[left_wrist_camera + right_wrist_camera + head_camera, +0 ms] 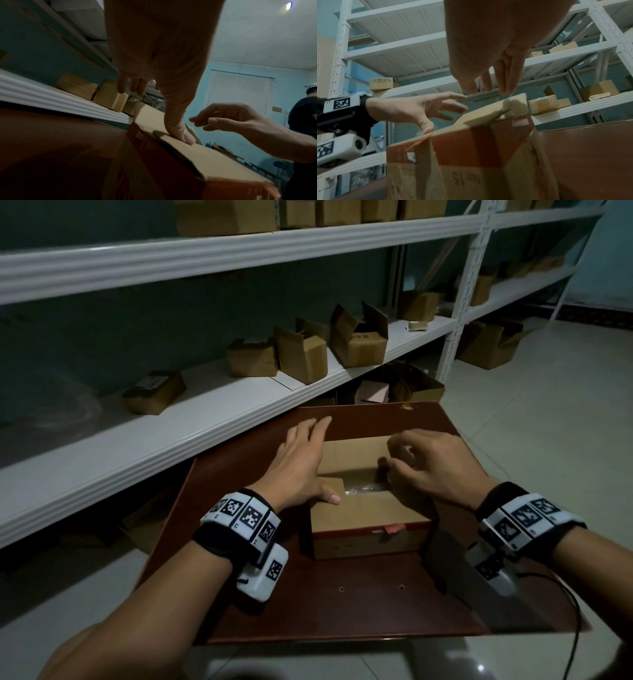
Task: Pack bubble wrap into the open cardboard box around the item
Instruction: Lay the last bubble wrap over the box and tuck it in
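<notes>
An open cardboard box (363, 520) with red tape stands in the middle of a dark red-brown table (342, 604). A little clear bubble wrap (363, 490) shows inside, and the item is hidden. My left hand (301, 463) lies over the box's left side with straight fingers, its thumb (181, 134) pressing on a near flap (205, 152). My right hand (428, 463) hovers over the box's right side with loosely curled fingers (488, 83). They hang just above the right flap (513, 104) and hold nothing I can see.
A long white shelf (205, 419) runs behind the table's far edge with several small cardboard boxes (301, 357) on it. More boxes sit under it and on the tiled floor (548, 412) to the right. Another person in a dark shirt (302, 116) stands to the right.
</notes>
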`<action>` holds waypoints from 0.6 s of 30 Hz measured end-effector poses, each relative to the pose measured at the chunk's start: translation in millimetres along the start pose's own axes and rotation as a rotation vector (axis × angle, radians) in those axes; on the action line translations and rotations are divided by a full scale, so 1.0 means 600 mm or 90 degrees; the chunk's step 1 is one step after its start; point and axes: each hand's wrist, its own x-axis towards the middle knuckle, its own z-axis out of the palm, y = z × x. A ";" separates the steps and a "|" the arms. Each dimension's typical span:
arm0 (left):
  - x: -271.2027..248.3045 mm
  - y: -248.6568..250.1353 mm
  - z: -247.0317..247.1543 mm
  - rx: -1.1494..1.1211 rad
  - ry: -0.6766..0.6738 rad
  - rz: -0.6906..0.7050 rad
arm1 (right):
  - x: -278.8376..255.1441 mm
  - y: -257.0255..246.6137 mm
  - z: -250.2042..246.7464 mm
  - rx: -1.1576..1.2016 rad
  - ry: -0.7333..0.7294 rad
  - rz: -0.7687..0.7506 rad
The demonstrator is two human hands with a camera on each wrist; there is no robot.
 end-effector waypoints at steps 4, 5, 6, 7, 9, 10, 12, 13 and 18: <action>-0.002 -0.001 -0.002 -0.028 -0.016 -0.007 | 0.015 -0.006 0.004 -0.002 -0.049 0.111; -0.002 -0.001 -0.003 -0.012 -0.001 0.004 | 0.015 -0.008 0.005 0.008 -0.077 0.120; -0.002 -0.001 -0.004 -0.003 0.012 0.013 | 0.014 -0.010 0.005 0.015 -0.100 0.124; -0.003 -0.001 -0.005 0.003 0.019 0.021 | 0.011 -0.013 0.004 0.017 -0.113 0.121; -0.005 -0.002 -0.005 0.016 0.022 0.039 | 0.007 -0.017 0.001 0.007 -0.100 0.109; -0.006 -0.002 -0.006 0.019 0.024 0.048 | 0.006 -0.018 -0.001 0.002 -0.081 0.106; -0.009 -0.002 -0.008 0.012 0.030 0.064 | 0.009 -0.014 -0.003 -0.002 -0.041 0.099; -0.011 0.000 -0.010 0.010 0.031 0.073 | 0.009 -0.012 -0.003 -0.003 -0.021 0.086; -0.013 0.005 -0.010 0.008 0.024 0.116 | 0.006 0.002 0.002 -0.017 0.037 -0.012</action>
